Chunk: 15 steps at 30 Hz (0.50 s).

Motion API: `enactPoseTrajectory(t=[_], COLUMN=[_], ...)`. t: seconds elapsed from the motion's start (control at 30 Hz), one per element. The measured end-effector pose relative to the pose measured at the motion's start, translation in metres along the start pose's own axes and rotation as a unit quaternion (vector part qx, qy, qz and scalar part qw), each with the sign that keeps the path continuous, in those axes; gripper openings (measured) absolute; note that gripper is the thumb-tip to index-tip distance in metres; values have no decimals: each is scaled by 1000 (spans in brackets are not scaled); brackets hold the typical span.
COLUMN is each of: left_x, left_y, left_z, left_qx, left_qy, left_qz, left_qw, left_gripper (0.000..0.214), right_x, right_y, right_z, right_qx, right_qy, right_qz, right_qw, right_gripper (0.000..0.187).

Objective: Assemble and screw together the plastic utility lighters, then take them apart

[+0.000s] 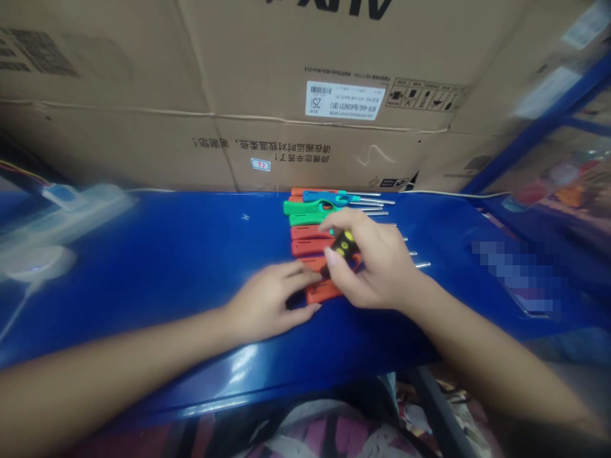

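Observation:
A row of long-nozzle lighters lies on the blue table [181, 254]: orange ones [310, 232] near me, green ones [305, 208] and a blue one [324, 196] farther back, metal tips pointing right. My right hand [377, 264] is closed in a pinch on a small black object with yellow dots [342, 245], just above the orange lighters. My left hand [270, 302] rests on the table with fingers curled against the nearest orange lighter [322, 292].
Large cardboard boxes [286, 95] stand right behind the table. A white power strip [81, 207] and a white round device [35, 261] sit at the left. Blue shelving [539, 127] rises at the right. The table's front edge runs just below my forearms.

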<state>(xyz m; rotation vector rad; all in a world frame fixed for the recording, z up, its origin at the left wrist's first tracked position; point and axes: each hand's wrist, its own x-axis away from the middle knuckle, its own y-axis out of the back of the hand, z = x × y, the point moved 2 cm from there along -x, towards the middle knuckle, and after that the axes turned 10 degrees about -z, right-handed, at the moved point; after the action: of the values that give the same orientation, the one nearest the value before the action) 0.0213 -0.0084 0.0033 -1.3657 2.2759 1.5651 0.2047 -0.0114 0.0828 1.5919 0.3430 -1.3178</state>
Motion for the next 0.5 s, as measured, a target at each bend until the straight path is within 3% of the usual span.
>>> enactPoseTrajectory(t=[0.07,0.2,0.33,0.5], left_x=[0,0,0,0], left_y=[0,0,0,0], left_z=[0,0,0,0], left_qx=[2,-3,9,14], left_qy=[-1,-7,3,3], left_qz=[1,-6,1,-2], left_qw=[1000,1000,1000,1000], left_gripper=[30,28,29,32], right_x=[0,-1,-1,-2], right_y=[0,2,1,3], right_z=[0,0,0,-2], right_qx=[-6,15,-24,-7], right_qy=[-3,-25,-26,-28], right_qz=[16,11,49,4], right_qw=[1000,1000,998,1000], right_gripper=[25,16,33,14])
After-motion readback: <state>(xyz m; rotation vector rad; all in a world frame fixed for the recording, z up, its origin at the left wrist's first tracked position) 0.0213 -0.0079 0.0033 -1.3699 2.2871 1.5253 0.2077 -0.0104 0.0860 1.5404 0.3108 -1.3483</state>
